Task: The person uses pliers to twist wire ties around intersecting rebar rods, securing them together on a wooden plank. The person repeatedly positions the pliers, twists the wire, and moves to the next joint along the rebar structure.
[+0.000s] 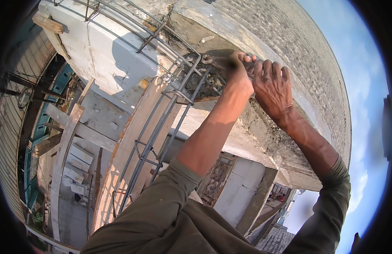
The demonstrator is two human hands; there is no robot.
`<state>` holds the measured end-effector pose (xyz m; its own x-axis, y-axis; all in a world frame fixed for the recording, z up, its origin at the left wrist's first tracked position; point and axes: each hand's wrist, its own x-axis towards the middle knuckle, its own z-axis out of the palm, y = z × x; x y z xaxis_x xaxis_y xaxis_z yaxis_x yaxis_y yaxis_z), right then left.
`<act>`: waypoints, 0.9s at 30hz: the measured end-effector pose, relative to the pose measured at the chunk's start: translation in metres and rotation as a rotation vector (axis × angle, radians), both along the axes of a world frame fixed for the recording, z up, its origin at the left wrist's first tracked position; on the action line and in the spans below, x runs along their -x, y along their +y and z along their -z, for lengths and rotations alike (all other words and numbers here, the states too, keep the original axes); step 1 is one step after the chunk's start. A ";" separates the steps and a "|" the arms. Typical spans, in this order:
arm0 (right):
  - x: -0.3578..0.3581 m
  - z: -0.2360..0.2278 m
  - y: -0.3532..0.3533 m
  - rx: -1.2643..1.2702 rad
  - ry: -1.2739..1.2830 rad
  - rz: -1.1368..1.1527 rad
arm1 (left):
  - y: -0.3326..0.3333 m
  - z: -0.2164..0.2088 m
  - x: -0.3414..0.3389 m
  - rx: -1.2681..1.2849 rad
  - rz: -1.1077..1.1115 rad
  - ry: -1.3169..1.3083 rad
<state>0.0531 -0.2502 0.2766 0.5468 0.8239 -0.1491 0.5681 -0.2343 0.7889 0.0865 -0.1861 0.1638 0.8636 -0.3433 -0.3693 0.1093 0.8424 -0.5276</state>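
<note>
My left hand [239, 78] is closed, fingers curled, at the concrete ledge beyond the end of a rebar cage [150, 144]. Beside it, my right hand [272, 86] is also closed, its knuckles facing up. Between the hands and the cage stretches a dark metal tool that looks like pincers [219, 62]. Its rounded head [207, 59] lies close to the steel bars where two cages meet. Both hands appear wrapped round its handles, though the fingers hide much of them. Whether the jaws grip a wire is too small to tell.
A wooden formwork board [130, 139] runs beneath the cage. White block wall [98, 55] stands at upper left, with a rough concrete slab [285, 46] at upper right. Curved timber [64, 161] and broken white pieces [79, 163] lie far below at left, past the drop.
</note>
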 end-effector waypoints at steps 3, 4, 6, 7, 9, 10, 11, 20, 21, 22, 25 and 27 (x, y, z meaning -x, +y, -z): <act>-0.003 0.009 -0.015 0.062 -0.041 0.129 | -0.006 0.004 0.007 0.020 0.027 -0.092; -0.009 0.009 -0.007 0.000 0.163 0.402 | -0.003 0.005 0.010 0.009 0.042 -0.098; -0.029 -0.010 0.027 -0.120 0.591 0.938 | 0.009 0.010 0.025 -0.012 0.071 -0.101; -0.039 -0.020 0.021 -0.362 1.052 1.245 | 0.008 0.009 0.036 0.055 0.033 -0.169; -0.047 -0.032 0.000 -0.592 1.375 1.674 | -0.012 0.007 0.037 0.092 -0.001 -0.193; -0.044 -0.024 0.002 -0.534 1.404 1.673 | -0.012 0.013 0.037 0.097 -0.042 -0.169; -0.042 -0.031 0.013 -0.536 1.244 1.623 | -0.010 0.020 0.034 -0.032 -0.078 -0.269; 0.006 0.002 -0.018 -0.616 1.008 0.943 | 0.016 -0.001 0.071 -0.588 0.264 -0.110; 0.006 0.003 -0.018 -0.802 1.228 1.188 | 0.023 0.002 0.087 -0.658 0.241 -0.189; 0.012 0.001 -0.022 -1.002 1.429 1.448 | 0.027 0.004 0.101 -0.719 0.233 -0.286; 0.026 0.024 -0.032 -1.164 1.535 1.486 | 0.022 0.043 0.099 -0.674 0.166 -0.397; 0.026 0.025 -0.029 -1.210 1.574 1.523 | 0.016 0.053 0.095 -0.536 0.130 -0.374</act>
<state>0.0274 -0.2790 0.2517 0.5655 0.1736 -0.8063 -0.5525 -0.6461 -0.5266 -0.0088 -0.1698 0.1106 0.9305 -0.3059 -0.2015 0.3223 0.9451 0.0535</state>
